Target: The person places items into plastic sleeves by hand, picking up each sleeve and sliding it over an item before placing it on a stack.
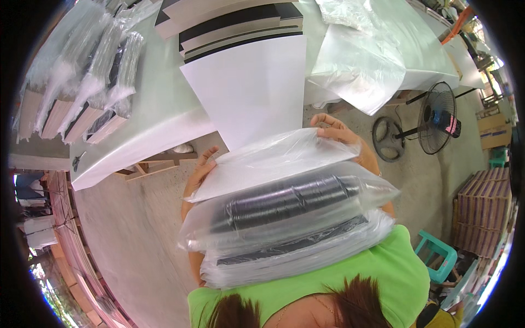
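Observation:
A bulky stack of plastic-wrapped bundles (290,205) rests across my forearms against my green shirt. White and black flat pieces show through its clear film. My left hand (204,165) grips the far left corner, fingers curled at the edge. At the far right corner my right hand (337,132) holds the same stack, fingers bent over the film. The forearms are mostly hidden beneath it. Just beyond, a large white sheet (257,82) lies on a pile of black and off-white boards (240,33) and overhangs the table edge.
On the table (158,98), several film-wrapped board bundles (76,82) stand at left. Loose clear plastic bags (361,60) lie at right, one over the edge. Black scissors (79,161) sit at the left corner. A fan (437,117), teal stool (437,257) and brown stack (481,210) are at right.

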